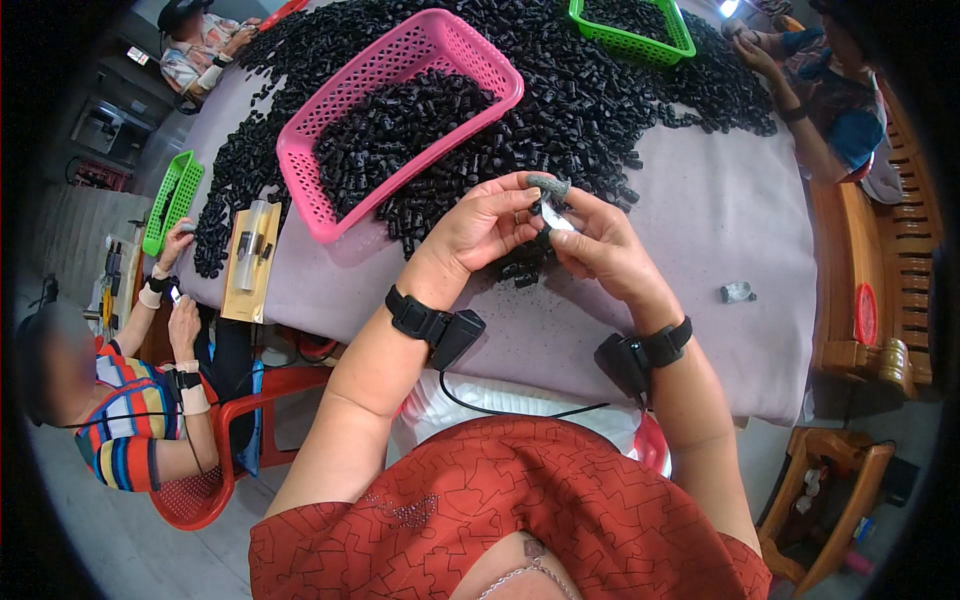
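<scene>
My left hand (478, 225) is closed, its fingertips pinched on a small black plastic part (538, 212), mostly covered by the fingers. A grey, rough-looking piece like a finger cover (549, 184) sits at the tip of its index finger. Touching the same spot, my right hand (606, 243) grips a small flat white-silver piece (557, 217); its exact kind is hard to make out. Just beyond both hands spreads a big heap of black plastic parts (590, 130). A pink basket (300, 185) full of these parts stands on the heap, left of my hands.
A grey finger cover (738, 292) lies on the cloth-covered table (700, 210) to the right. Green baskets stand at the far side (640, 50) and left edge (160, 215). Near the left edge is a card with a clear tube (252, 250). Several people sit around the table.
</scene>
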The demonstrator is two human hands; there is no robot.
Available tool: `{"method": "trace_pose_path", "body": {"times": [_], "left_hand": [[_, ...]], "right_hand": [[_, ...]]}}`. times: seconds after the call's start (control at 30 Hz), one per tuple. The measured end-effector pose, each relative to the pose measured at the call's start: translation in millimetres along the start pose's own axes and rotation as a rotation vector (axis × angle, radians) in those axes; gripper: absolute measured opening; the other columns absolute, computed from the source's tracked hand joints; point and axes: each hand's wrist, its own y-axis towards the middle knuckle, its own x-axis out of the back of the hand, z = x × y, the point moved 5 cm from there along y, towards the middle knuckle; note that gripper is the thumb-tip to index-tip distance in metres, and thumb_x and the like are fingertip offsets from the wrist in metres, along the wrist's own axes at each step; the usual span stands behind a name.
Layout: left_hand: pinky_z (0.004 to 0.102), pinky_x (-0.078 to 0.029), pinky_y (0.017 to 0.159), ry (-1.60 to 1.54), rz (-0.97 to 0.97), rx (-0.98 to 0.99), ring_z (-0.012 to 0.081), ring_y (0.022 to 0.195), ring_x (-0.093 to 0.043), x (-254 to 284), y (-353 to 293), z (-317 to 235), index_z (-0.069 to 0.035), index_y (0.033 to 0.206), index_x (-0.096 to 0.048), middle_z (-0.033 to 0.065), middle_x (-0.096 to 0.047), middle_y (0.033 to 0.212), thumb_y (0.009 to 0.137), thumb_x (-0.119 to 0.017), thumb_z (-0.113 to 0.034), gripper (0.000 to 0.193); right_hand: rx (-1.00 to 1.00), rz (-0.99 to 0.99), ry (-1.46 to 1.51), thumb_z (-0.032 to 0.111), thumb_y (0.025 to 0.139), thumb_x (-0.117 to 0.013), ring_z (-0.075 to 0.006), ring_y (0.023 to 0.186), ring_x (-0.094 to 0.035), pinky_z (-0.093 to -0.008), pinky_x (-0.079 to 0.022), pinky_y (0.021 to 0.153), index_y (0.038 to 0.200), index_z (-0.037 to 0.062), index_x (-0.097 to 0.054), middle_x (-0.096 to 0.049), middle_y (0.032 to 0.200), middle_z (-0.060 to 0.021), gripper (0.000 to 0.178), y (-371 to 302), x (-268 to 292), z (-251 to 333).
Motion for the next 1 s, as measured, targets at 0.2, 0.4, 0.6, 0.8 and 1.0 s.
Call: {"method": "trace_pose_path", "body": {"times": [0.2,0.4,0.6,0.8,1.0], "left_hand": [[0.0219,-0.060,0.070,0.009,0.010,0.013,0.0141,0.077,-0.069,-5.0,-0.5,0.8,0.002,0.126,-0.052,0.0100,-0.067,0.099,0.094,-0.058,-0.007,0.034],[0.0237,-0.058,0.075,0.146,-0.084,-0.071,0.0123,0.082,-0.066,-0.7,-3.2,-10.6,0.001,0.127,-0.054,0.0087,-0.067,0.101,0.094,-0.058,-0.009,0.035],[0.0219,-0.054,0.069,0.233,-0.231,-0.132,0.0111,0.083,-0.064,1.5,-5.7,-15.5,-0.002,0.120,-0.059,0.0060,-0.066,0.097,0.095,-0.058,-0.011,0.026],[0.0207,-0.052,0.066,0.135,-0.122,-0.140,0.0109,0.080,-0.063,10.5,-3.6,-14.9,-0.004,0.112,-0.061,0.0056,-0.066,0.098,0.095,-0.060,-0.013,0.020],[0.0211,-0.057,0.065,0.100,-0.170,-0.133,0.0115,0.078,-0.066,6.4,-3.5,-14.7,-0.002,0.115,-0.063,0.0065,-0.067,0.093,0.094,-0.061,-0.011,0.023]], "right_hand": [[0.034,-0.081,-0.030,0.012,0.094,-0.060,-0.0021,0.055,-0.042,-0.0175,-0.031,0.045,0.127,0.0008,-0.055,-0.052,0.072,0.0053,0.036,2.7,8.0,-2.8],[0.111,-0.207,-0.012,0.013,0.094,-0.060,-0.0027,0.053,-0.043,-0.0177,-0.030,0.044,0.115,0.0005,-0.058,-0.052,0.072,0.0039,0.025,4.1,18.0,-4.2],[0.125,-0.240,0.006,0.014,0.094,-0.060,-0.0037,0.052,-0.042,-0.0187,-0.028,0.043,0.105,0.0018,-0.058,-0.051,0.070,0.0034,0.017,5.6,21.8,-5.7],[0.093,-0.250,-0.006,0.014,0.094,-0.060,-0.0038,0.051,-0.042,-0.0189,-0.028,0.043,0.104,0.0020,-0.058,-0.051,0.069,0.0030,0.016,5.7,20.1,-4.9],[0.080,-0.250,-0.022,0.014,0.094,-0.060,-0.0039,0.051,-0.043,-0.0187,-0.028,0.042,0.105,0.0020,-0.058,-0.052,0.069,0.0030,0.017,5.0,19.7,-5.9]]}}
